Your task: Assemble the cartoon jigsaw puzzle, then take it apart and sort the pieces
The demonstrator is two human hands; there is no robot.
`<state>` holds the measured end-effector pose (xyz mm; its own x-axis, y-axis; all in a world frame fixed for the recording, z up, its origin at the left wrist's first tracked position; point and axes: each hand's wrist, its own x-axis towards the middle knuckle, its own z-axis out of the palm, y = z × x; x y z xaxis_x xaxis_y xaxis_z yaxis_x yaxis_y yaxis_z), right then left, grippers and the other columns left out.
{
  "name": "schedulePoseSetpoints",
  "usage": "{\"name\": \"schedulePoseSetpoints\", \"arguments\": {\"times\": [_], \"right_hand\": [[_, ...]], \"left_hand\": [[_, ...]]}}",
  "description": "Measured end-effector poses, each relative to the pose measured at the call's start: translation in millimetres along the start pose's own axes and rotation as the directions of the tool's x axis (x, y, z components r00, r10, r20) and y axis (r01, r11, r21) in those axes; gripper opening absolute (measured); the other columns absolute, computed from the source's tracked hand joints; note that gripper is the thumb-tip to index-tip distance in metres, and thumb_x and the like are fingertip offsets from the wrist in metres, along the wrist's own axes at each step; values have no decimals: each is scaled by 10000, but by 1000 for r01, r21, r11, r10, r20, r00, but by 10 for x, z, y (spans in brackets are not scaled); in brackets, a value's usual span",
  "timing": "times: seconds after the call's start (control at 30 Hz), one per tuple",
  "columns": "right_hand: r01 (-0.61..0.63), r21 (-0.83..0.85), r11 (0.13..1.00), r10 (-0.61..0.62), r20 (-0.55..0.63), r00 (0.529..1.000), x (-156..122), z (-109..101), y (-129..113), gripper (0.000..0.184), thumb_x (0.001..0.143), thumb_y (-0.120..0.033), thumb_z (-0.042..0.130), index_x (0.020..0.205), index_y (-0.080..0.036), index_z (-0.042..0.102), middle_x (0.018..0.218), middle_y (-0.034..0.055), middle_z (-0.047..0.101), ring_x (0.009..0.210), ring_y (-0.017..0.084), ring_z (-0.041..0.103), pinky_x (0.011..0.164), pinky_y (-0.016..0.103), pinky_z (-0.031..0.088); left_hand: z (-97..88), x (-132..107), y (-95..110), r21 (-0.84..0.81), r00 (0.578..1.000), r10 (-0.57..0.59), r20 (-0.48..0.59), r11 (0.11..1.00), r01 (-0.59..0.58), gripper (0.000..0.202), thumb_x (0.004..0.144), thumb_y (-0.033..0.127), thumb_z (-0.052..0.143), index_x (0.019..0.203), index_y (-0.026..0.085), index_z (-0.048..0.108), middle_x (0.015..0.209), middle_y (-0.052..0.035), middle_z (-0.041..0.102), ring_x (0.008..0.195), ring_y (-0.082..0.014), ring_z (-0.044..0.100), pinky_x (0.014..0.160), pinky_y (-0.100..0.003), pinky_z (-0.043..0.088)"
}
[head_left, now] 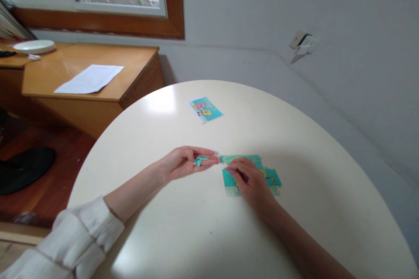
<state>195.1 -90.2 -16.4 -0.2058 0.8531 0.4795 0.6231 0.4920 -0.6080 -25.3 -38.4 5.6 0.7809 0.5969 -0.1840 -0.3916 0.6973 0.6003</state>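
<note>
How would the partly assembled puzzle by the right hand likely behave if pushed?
The puzzle would probably slide easily on the glossy table. It looks thin, so likely light. The gap at its left edge suggests it might come apart.

The puzzle (pixel 274 177) lies on the table (pixel 157 226) before the card (pixel 207 110); left, a desk (pixel 135 59) bears what seems a plate (pixel 34 46).

Left grip (pixel 183 164) sits palm up, fingers (pixel 201 150) outstretched; right grip (pixel 251 182) curls palm down.

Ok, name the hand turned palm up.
The left hand, with at least one teal puzzle piece in it; the right hand, over the puzzle, shows its back.
</note>
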Motion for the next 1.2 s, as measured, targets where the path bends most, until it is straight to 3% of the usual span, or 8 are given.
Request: {"name": "schedulePoseSetpoints", "arguments": {"times": [0.17,0.4,0.57,0.7,0.87,1.2], "right_hand": [[37,-34,999,-38,-16,999,-3,0,-25,199,800,-90,454,756,-202,612,769,31,629,764,161,586,688,301,466],[225,-229,947,-244,-58,968,-7,-40,-157,187,790,-60,472,784,-199,596,760,31,634,736,165,559,703,321,433],[321,-258,911,-346,-56,937,-15,-51,-271,154,782,-66,533,845,-192,593,763,32,645,740,161,566,714,319,431],[397,-240,886,-409,0,912,-36,-31,-367,125,798,-121,575,900,-189,599,802,33,666,772,158,584,791,333,425],[437,-245,865,-437,59,898,-33,-5,-398,89,822,-176,567,884,-182,631,742,28,650,722,153,564,753,309,432],[412,-163,897,-403,86,911,-30,-23,-360,192,852,-138,480,849,-216,656,694,18,667,666,146,582,731,307,474]], "left_hand": [[41,-13,-6,-34,1000,19,4,999,-19,515,526,-23,393,966,5,660,1043,-150,670,1055,-200,588,985,-290,359],[132,-22,-47,-89,999,-16,-38,996,13,506,583,23,421,1042,45,631,1088,-138,647,1110,-208,539,998,-326,320],[146,-8,-123,-117,998,-47,30,992,50,475,612,37,430,1044,60,627,1082,-125,640,1099,-189,520,966,-304,321],[164,7,-220,-124,993,-98,64,987,105,466,616,43,439,1040,83,627,1091,-100,628,979,-155,540,880,-275,351],[208,8,-279,-123,989,-138,58,982,144,466,596,48,452,1026,85,629,1067,-85,618,816,-123,532,811,-265,359],[209,18,-284,-107,985,-174,15,979,174,438,619,61,451,1014,91,640,1033,-91,628,860,-130,545,829,-268,363]]}}
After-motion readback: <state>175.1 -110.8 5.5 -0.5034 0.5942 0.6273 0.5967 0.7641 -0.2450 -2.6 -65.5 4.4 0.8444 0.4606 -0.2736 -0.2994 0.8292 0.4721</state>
